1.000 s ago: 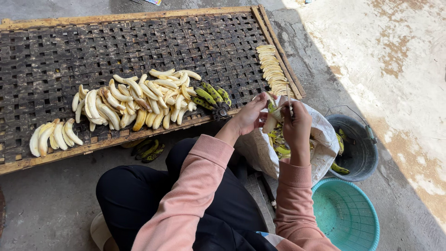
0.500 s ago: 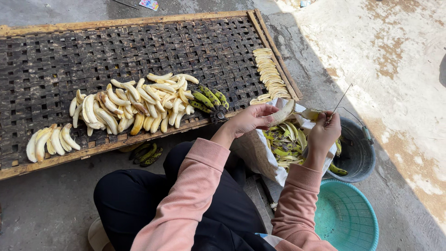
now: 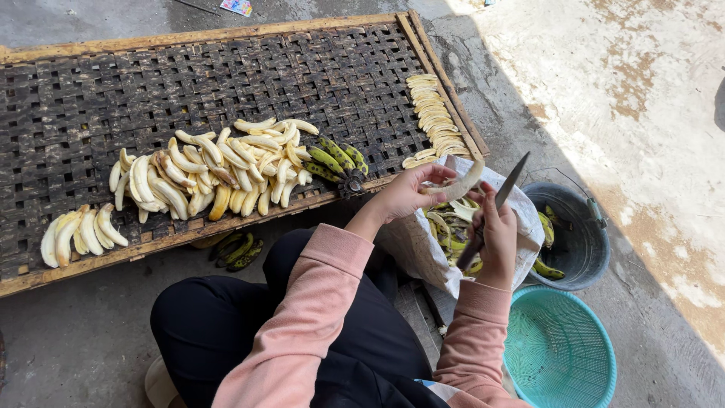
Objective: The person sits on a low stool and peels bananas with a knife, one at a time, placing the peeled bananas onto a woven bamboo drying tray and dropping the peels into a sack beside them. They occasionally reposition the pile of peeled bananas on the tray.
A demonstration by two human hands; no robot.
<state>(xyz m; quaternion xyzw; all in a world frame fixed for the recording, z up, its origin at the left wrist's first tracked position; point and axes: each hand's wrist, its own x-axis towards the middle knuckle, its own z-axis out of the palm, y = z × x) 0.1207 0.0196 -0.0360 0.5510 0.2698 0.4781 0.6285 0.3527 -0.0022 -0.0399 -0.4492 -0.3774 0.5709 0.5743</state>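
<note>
**Head view: peeled banana in one hand, blade in the other**

Head camera looks down on pink-sleeved arms over black-clad knees. The left hand (image 3: 404, 193) is curled round a peeled banana (image 3: 458, 187), pale, smooth and gently curved, fingers closed on its near end. Just beside it, the right hand (image 3: 498, 238) is wrapped tight about a knife (image 3: 500, 204), its long, thin, grey blade slanting up and away past the banana's tip.

Directly beneath both hands sits a white sack (image 3: 423, 245), crinkled and open-mouthed, with green-yellow peels (image 3: 445, 227) heaped limp inside. Right of the right hand stands a dark round bucket (image 3: 578, 249) holding more green peels, and nearer the body a teal plastic basket (image 3: 559, 355), its wall a fine lattice.

Beyond the left hand stretches a woven drying tray (image 3: 98, 98), dark flat strips crossed in an open weave within a pale wooden frame. On it, well left of the hands, lies a pile of peeled bananas (image 3: 215, 170), creamy and crescent-shaped; a bunch of green bananas (image 3: 336, 160) rests at its right edge. Ahead of the hands, flat banana slices (image 3: 434, 113) overlap in a neat row along the frame. Rough grey concrete floor (image 3: 642, 113) lies all around.
</note>
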